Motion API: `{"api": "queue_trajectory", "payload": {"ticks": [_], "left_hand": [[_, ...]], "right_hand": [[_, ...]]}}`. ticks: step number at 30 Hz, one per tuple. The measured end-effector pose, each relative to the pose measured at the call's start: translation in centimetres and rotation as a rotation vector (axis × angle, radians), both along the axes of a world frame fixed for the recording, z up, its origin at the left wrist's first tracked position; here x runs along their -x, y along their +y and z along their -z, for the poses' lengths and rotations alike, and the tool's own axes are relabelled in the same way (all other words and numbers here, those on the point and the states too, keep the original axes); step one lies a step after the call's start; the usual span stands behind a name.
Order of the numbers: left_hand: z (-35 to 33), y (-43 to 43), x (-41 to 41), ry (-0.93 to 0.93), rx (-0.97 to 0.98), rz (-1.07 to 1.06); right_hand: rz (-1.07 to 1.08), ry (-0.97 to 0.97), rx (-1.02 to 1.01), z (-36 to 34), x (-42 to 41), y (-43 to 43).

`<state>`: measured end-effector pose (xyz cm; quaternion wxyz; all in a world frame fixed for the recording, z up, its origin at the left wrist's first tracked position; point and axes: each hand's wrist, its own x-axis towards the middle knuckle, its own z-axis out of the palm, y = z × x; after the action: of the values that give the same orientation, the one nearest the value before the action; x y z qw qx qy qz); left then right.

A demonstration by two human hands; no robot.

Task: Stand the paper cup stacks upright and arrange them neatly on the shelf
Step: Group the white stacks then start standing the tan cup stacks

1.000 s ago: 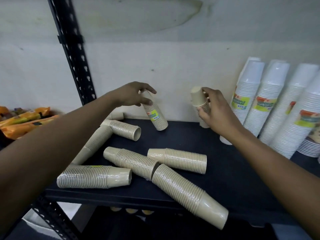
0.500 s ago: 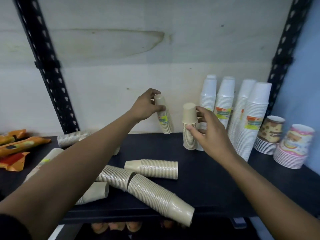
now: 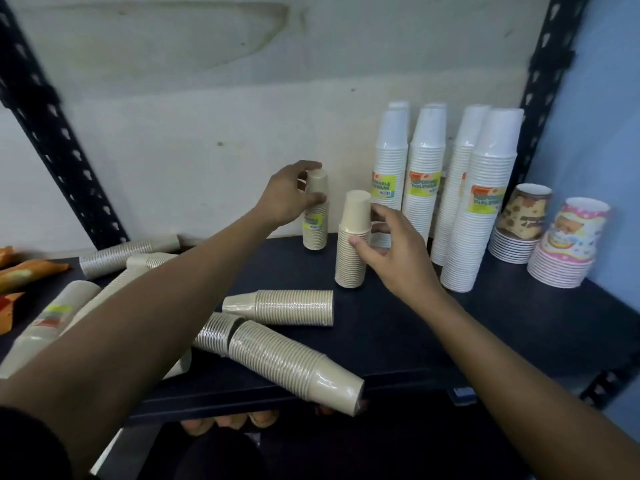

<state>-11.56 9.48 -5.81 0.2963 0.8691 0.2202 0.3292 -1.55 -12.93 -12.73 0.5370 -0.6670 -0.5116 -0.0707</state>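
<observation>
Setting upright: two beige cup stacks, one in each grip, both standing rim-down on the shelf (image 3: 450, 327) toward twelve o'clock.
Left grip (image 3: 287, 199): fingers curled round the top of the labelled stack (image 3: 315, 233), clamped on it close to the back wall (image 3: 207, 150).
Right grip (image 3: 391, 251): thumb and fingertips pinch the plain stack (image 3: 350, 265) about its middle, just at nine o'clock of the white stacks (image 3: 422, 188).
Doing it well: to my eye, seat each base flat before letting go, nudge the pair into line with the white row, then ease off gently so nothing tips.
Left to do: fallen stacks (image 3: 294, 306) lie flat at six and nine o'clock. The front stack (image 3: 287, 362) overhangs the shelf edge and looks ready to roll off.
</observation>
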Motion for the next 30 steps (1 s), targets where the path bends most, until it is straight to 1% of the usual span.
{"api": "queue_trajectory", "payload": {"ticks": [4,11,15,20,22,25,27,30], "left_hand": [[1.0,0.6,0.4,-0.014,0.013,-0.026],[1.6,1.4,0.5,-0.012,0.049,-0.063],[1.4,0.8,0.5,0.011,0.028,-0.078],[1.0,0.1,1.9,0.038,0.062,-0.097],[0.7,0.0,3.3,0.060,0.044,-0.120],[0.4,-0.2,6.3,0.115,-0.021,-0.146],[0.5,-0.6,8.4,0.169,-0.062,-0.143],[0.5,-2.1,11.4,0.180,-0.054,-0.130]], "right_hand": [[-0.050,0.037,-0.002,0.8,0.5,0.2],[-0.057,0.077,0.055,0.7,0.5,0.3],[-0.079,0.118,0.063,1.0,0.5,0.3],[-0.060,0.120,0.144,0.8,0.5,0.0],[-0.049,0.130,0.127,0.7,0.6,-0.3],[0.009,0.023,0.076,0.3,0.8,-1.0],[0.040,-0.030,0.014,-0.4,1.1,-1.5],[0.054,-0.098,-0.110,-2.0,2.2,-2.0]]}}
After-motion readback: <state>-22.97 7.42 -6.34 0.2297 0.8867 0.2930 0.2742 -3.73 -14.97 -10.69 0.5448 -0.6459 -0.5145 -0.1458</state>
